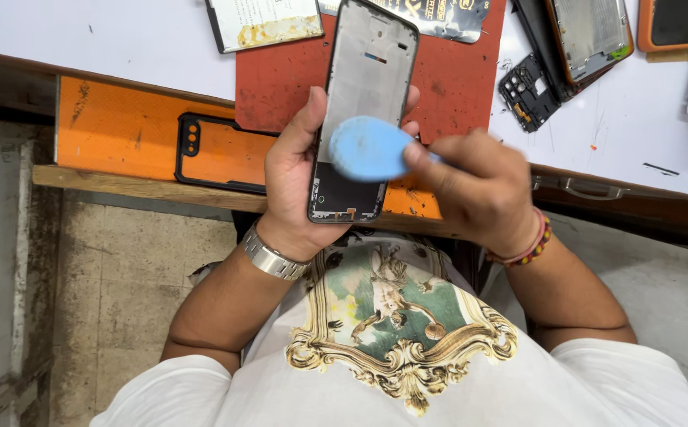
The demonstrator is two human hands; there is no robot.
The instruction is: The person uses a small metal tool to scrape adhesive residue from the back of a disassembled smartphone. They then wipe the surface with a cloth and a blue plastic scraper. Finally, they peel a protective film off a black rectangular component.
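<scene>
left hand (292, 186): wrapped round the phone frame (363, 111), top pointing 12 o'clock
right hand (478, 190): fingers pinching a blue pick (367, 149) flat on the frame

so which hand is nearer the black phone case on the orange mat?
Left. The left hand, gripping the phone frame, sits beside the black phone case; the right hand is farther off, holding the blue pick.

black foil packet with gold print (439, 14): flat, top centre, on the red mat | white flat panel with black edge and a yellow-stained strip (265, 22): top, left of the packet | orange-framed dark screen (674, 22): top right corner | no signs seen
</scene>
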